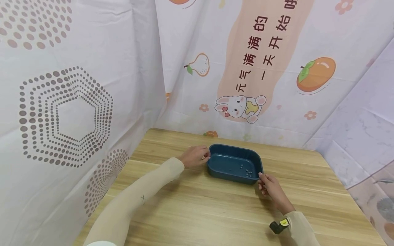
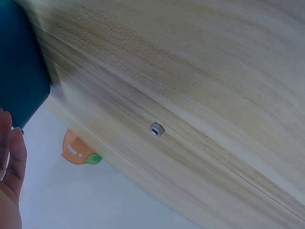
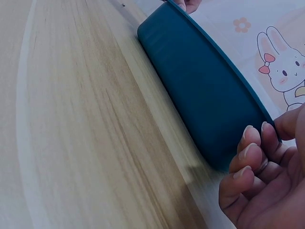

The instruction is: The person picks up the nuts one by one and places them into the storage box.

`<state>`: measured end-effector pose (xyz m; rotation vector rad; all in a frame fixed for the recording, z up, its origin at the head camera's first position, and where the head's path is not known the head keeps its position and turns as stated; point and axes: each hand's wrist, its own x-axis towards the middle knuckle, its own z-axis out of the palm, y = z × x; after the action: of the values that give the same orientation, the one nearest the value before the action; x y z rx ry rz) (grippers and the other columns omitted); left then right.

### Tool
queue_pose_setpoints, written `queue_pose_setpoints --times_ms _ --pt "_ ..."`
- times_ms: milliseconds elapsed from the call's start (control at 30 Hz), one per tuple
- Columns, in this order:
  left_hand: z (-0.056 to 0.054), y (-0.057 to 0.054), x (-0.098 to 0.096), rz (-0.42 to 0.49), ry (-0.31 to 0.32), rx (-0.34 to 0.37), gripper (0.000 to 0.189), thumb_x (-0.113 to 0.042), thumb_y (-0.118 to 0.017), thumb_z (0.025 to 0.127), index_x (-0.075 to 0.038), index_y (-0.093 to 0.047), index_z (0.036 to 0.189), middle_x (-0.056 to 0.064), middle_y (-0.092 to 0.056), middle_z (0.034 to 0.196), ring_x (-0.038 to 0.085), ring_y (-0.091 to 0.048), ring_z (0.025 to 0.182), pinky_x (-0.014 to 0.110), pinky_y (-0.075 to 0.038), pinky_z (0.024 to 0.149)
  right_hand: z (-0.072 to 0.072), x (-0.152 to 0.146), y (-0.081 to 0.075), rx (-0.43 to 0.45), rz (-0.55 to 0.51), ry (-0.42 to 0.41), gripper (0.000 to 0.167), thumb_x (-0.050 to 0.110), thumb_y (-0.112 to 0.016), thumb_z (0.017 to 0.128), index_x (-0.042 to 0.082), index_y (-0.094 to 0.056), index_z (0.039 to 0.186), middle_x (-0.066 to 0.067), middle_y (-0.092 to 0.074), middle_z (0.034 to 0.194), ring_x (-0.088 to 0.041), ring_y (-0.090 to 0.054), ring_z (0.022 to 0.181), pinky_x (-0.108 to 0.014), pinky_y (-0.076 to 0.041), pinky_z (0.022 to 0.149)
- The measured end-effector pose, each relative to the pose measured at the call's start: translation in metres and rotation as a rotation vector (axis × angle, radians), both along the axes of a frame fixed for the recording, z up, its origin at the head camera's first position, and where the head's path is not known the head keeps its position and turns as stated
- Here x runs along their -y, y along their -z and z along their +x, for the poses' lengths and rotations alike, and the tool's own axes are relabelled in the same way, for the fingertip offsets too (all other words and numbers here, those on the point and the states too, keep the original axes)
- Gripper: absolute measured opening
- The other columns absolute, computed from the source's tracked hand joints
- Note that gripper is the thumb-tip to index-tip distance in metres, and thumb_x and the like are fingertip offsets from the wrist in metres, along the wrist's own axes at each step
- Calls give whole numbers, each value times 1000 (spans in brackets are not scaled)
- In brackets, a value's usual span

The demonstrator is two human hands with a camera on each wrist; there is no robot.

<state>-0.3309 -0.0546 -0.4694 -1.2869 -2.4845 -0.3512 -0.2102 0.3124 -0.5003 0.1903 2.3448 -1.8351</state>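
A dark blue oval-cornered plastic basin (image 1: pixel 229 177) sits on the wooden table with several small metal nuts (image 1: pixel 248 173) gathered toward its right end. At its left end my left hand (image 1: pixel 194 156) pinches the rim. My right hand (image 1: pixel 273 190) grips the opposite, near right corner; in the right wrist view the thumb of that hand (image 3: pixel 274 176) is over the rim and the index finger beneath it, the other fingers loosely curled. A single hex nut (image 2: pixel 156 129) lies on the tabletop in the left wrist view, apart from the basin.
The wood-grain table (image 1: pixel 197 212) ends at a printed cloth (image 1: pixel 191 102) hanging behind it. Another patterned cloth (image 1: pixel 70 119) hangs along the left side, and a pale one (image 1: pixel 366 136) on the right. A black wrist device (image 1: pixel 278 226) sits at the right cuff.
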Motion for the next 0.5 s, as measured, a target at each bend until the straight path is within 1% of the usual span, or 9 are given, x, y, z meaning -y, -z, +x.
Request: queue_pose_setpoints --times_ms 167,367,433,500 --pt "0 1 1 -10 -5 15 6 -20 -71 98 -15 -73 100 -4 -66 97 5 -61 80 18 -51 69 0 2 -1 -5 4 4 48 43 -41 111 -2 -53 99 -3 -54 74 -13 -46 60 -26 -42 55" --pt "-1 3 9 24 -5 78 10 -20 -68 101 -12 -72 105 -2 -68 100 7 -65 85 19 -53 72 0 2 -1 5 1 -4 47 42 -41 112 -1 -53 98 -3 -53 74 -13 -46 60 -27 -42 55" --pt "-3 5 13 32 -10 78 10 -19 -68 101 -11 -72 105 -2 -67 99 7 -65 85 19 -53 71 0 1 -1 9 -3 -4 46 43 -42 111 0 -53 98 -3 -53 74 -13 -46 60 -27 -41 55" --pt "-4 6 18 27 -19 60 9 -19 -68 101 -11 -72 104 -2 -67 98 7 -64 82 19 -53 70 -1 1 -1 14 -7 -2 46 42 -42 111 0 -53 97 -4 -53 74 -13 -46 60 -27 -41 55"
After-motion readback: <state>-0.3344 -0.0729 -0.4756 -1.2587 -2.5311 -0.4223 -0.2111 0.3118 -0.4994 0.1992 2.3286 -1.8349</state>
